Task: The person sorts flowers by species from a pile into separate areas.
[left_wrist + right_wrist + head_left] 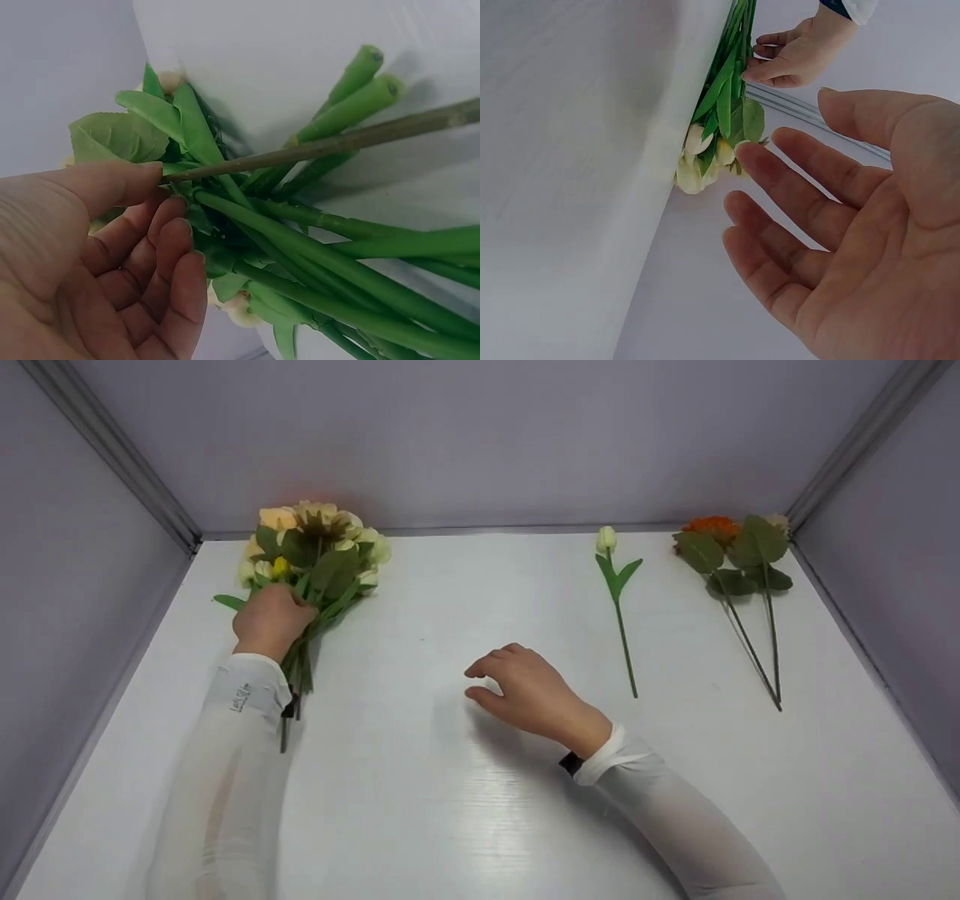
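Note:
My left hand (274,619) is at the far left, over a bunch of artificial flowers (375,547) with cream, peach and yellow blooms. In the left wrist view its thumb and forefinger pinch a thin brownish flower stem (315,150), while the other fingers curl loosely beside the green stems (352,277). The held stem crosses above the rest of the bunch. My right hand (536,694) hovers over the middle of the table, holding nothing, its fingers and thumb relaxed and apart. In the right wrist view that palm (877,247) faces the bunch and the left hand.
A single white tulip (619,600) lies right of centre on the white table (420,810). Toward the right back corner lie two leafy stems (771,637), one with an orange bloom (712,529). Grey panels (480,442) wall the table at the back and sides.

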Demonstrator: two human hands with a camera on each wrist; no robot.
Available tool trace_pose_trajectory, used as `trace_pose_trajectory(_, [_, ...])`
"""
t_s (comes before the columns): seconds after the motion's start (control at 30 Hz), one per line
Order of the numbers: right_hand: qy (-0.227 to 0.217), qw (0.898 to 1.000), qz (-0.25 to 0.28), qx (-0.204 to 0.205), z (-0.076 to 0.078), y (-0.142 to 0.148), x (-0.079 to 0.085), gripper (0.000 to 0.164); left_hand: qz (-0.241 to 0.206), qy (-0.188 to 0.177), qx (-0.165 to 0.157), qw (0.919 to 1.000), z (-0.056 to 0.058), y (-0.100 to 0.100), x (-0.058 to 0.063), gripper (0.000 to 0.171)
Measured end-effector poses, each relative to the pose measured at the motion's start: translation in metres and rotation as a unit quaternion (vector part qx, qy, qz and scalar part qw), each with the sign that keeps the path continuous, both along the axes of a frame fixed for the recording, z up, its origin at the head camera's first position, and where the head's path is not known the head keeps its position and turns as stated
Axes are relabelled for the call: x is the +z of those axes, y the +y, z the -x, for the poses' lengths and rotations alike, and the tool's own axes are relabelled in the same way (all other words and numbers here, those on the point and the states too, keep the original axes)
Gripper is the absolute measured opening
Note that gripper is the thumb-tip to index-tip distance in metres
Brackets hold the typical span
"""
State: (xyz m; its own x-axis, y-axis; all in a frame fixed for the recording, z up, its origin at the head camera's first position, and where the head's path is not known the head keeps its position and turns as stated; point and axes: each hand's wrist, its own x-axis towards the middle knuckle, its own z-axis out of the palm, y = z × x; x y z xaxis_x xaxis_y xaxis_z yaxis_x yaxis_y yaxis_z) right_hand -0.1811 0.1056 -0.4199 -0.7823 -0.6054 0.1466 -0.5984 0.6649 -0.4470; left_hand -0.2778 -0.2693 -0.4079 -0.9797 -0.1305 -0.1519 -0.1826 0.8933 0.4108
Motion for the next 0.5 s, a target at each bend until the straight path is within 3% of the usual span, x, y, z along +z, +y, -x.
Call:
trace_pose_trajectory(0.27, [-0.005, 1.000, -0.011, -0.006, 0.0028, 0.0007, -0.0071, 0.026, 0.006, -0.025, 0.005, 0.9996, 0.0016, 0.0005, 0.0008, 0.036])
trace_pose_trajectory(0.5, [0.013, 1.000, -0.015, -0.017, 0.0044, 0.0054, -0.0097, 0.024, -0.055, -0.016, -0.006, 0.9983, 0.0029, 0.0027, 0.0032, 0.040])
